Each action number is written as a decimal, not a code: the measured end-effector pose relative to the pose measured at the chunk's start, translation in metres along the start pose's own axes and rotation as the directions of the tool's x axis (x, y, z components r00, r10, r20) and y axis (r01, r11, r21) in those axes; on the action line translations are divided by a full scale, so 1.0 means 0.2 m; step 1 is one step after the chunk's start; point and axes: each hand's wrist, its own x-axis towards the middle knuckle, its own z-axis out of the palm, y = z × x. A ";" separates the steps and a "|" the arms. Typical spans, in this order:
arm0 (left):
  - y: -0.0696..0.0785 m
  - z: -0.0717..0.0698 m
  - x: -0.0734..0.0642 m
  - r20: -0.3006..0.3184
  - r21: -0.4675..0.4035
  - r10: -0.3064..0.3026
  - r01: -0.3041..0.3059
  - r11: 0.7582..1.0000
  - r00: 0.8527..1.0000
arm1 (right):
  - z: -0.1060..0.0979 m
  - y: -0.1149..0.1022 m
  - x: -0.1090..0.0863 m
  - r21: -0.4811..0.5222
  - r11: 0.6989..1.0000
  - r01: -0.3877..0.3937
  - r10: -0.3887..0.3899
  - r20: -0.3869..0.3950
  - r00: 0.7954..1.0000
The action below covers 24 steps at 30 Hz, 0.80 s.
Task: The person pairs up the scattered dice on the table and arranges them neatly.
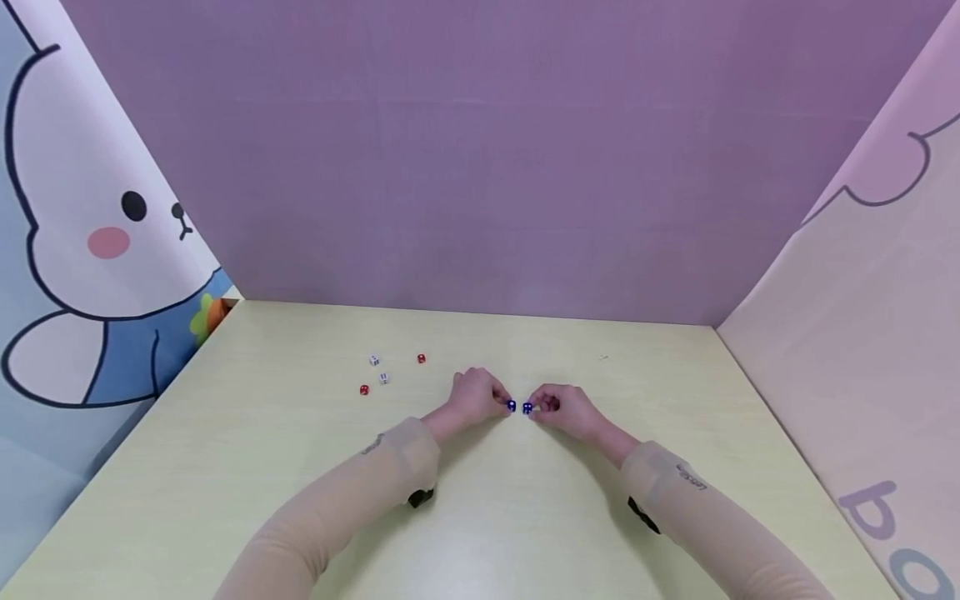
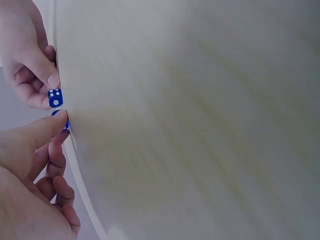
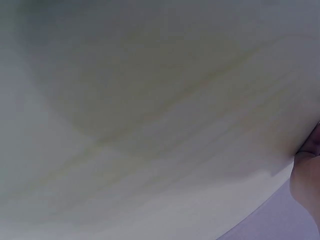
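Note:
Near the middle of the table, my left hand [image 1: 477, 397] pinches a blue die [image 1: 512, 406] between thumb and fingertips. Facing it, my right hand [image 1: 568, 410] pinches a second blue die [image 1: 527, 408]. A narrow gap separates the two dice. From the left wrist, the right hand's blue die [image 2: 55, 98] shows white pips, while the left hand's blue die [image 2: 61, 118] is partly covered by a finger. Only a sliver of the right hand [image 3: 307, 185] enters the right wrist view, at its right edge; its die is out of sight there.
Left of my left hand, two white dice [image 1: 384, 378] and two red dice [image 1: 422, 358] lie on the pale wooden table [image 1: 517, 517]. A purple panel [image 1: 480, 167] stands along the back edge, with printed panels at both sides. A tiny mark [image 1: 603, 357] shows at back right.

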 end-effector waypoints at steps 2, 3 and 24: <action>0.01 0.01 0.00 0.004 0.001 0.002 -0.002 1.000 1.000 | 0.00 -0.01 0.00 0.002 1.000 0.002 -0.002 0.002 1.000; 0.01 0.01 0.00 0.005 -0.001 0.002 -0.002 1.000 1.000 | 0.00 -0.01 0.00 0.003 1.000 0.004 -0.004 0.002 1.000; 0.03 0.03 0.02 0.003 0.007 0.002 -0.002 1.000 1.000 | 0.00 -0.01 0.00 0.001 0.999 0.033 -0.033 -0.004 0.999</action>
